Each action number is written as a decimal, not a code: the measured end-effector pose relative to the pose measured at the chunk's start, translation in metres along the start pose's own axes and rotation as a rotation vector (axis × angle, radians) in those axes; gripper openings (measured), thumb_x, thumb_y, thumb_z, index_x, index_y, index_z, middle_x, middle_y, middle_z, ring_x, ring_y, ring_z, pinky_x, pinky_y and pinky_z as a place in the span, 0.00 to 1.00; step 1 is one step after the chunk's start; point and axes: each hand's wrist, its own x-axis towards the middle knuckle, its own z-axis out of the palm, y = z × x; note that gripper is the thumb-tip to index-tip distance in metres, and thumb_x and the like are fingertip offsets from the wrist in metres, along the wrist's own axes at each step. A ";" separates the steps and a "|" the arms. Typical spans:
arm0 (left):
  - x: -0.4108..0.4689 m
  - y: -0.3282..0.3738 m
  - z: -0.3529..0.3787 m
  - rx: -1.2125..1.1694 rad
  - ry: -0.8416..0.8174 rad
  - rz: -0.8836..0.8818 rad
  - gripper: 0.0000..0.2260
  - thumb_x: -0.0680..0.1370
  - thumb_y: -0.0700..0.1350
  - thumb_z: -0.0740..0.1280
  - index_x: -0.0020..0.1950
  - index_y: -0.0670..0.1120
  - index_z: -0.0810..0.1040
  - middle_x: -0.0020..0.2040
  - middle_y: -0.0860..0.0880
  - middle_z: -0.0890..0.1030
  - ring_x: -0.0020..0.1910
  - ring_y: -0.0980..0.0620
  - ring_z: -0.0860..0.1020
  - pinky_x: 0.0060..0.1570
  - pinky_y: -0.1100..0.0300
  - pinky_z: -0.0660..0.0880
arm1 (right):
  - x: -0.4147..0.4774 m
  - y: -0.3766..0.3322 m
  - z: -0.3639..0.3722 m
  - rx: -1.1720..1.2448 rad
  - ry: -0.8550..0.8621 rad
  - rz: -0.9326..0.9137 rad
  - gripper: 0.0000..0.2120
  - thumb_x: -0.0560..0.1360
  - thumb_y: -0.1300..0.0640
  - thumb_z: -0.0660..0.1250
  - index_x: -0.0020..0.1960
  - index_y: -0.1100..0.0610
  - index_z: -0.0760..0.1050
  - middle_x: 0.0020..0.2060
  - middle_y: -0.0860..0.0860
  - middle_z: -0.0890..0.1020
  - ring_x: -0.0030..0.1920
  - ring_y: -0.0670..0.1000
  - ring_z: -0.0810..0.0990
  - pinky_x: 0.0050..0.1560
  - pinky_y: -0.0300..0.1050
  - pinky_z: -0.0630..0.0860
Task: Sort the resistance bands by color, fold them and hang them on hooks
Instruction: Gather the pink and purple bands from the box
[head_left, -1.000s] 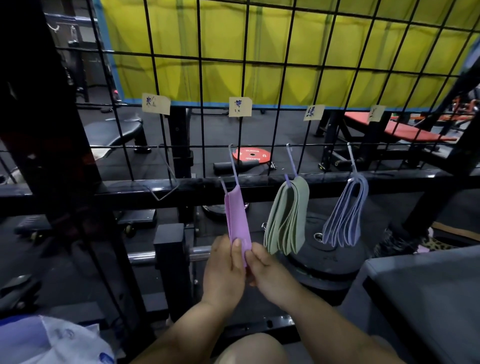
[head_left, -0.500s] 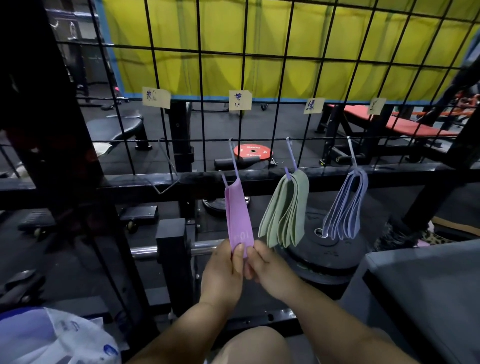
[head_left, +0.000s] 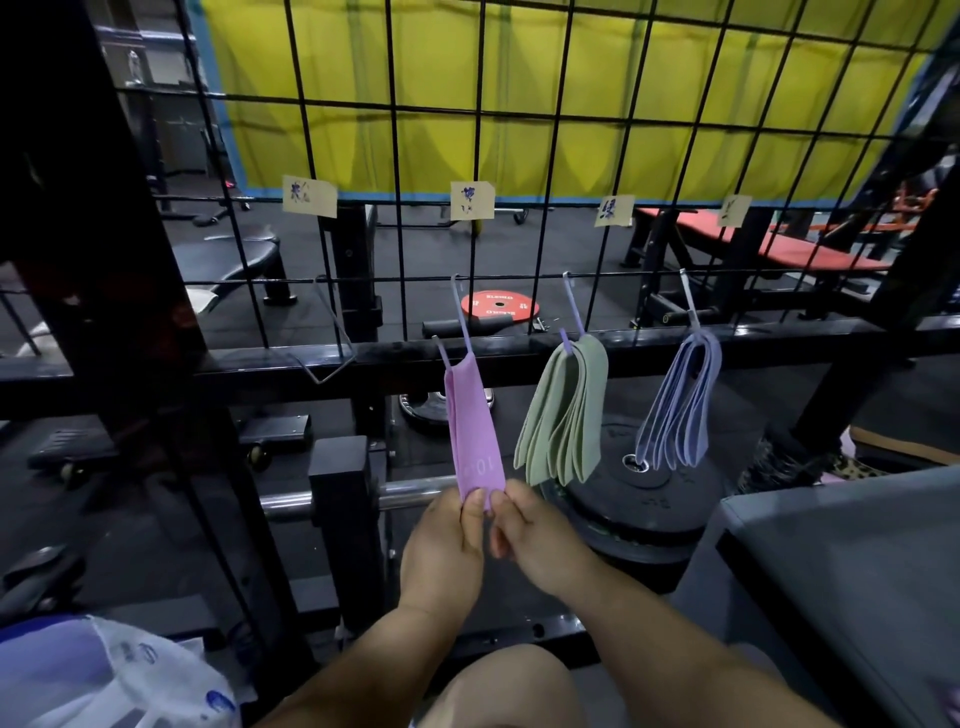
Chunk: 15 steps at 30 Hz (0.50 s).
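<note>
A pink resistance band (head_left: 471, 426) hangs from a hook (head_left: 460, 314) on the black wire grid (head_left: 395, 156). My left hand (head_left: 441, 551) and my right hand (head_left: 524, 535) both pinch its lower end from either side. To the right, a bunch of green bands (head_left: 563, 415) hangs from a second hook (head_left: 571, 306). Further right hangs a bunch of blue-lilac bands (head_left: 680, 405). An empty wire hook (head_left: 332, 338) sits to the left. Paper labels (head_left: 471, 200) are taped to the grid above each hook.
A black steel bar (head_left: 519, 358) runs across behind the bands. Below lie a black weight plate (head_left: 639, 493) and a barbell shaft (head_left: 415, 491). A grey padded surface (head_left: 857, 571) is at right. A white plastic bag (head_left: 104, 675) sits at the lower left.
Both hands have slid down the pink band to its lower end, drawing it straighter under the hook. The green and blue-lilac bunches hang as before.
</note>
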 end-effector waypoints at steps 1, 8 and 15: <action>-0.001 0.000 -0.001 -0.012 0.008 0.001 0.18 0.80 0.60 0.51 0.49 0.52 0.76 0.40 0.53 0.79 0.39 0.56 0.78 0.42 0.53 0.76 | -0.001 0.000 0.000 -0.006 -0.001 -0.005 0.14 0.84 0.49 0.52 0.42 0.46 0.69 0.31 0.51 0.77 0.36 0.50 0.76 0.47 0.52 0.76; -0.011 0.004 -0.002 -0.094 0.017 -0.012 0.13 0.81 0.58 0.53 0.46 0.58 0.74 0.42 0.55 0.80 0.43 0.57 0.78 0.46 0.52 0.76 | -0.008 -0.001 -0.001 0.022 0.028 0.014 0.14 0.84 0.49 0.54 0.41 0.47 0.70 0.29 0.50 0.77 0.33 0.48 0.75 0.44 0.46 0.72; -0.026 0.001 0.006 -0.122 -0.036 -0.064 0.16 0.82 0.56 0.54 0.41 0.50 0.74 0.38 0.50 0.78 0.40 0.53 0.77 0.44 0.54 0.73 | -0.019 0.007 -0.007 -0.003 0.055 0.059 0.17 0.84 0.50 0.53 0.38 0.52 0.71 0.27 0.49 0.78 0.33 0.48 0.76 0.50 0.50 0.75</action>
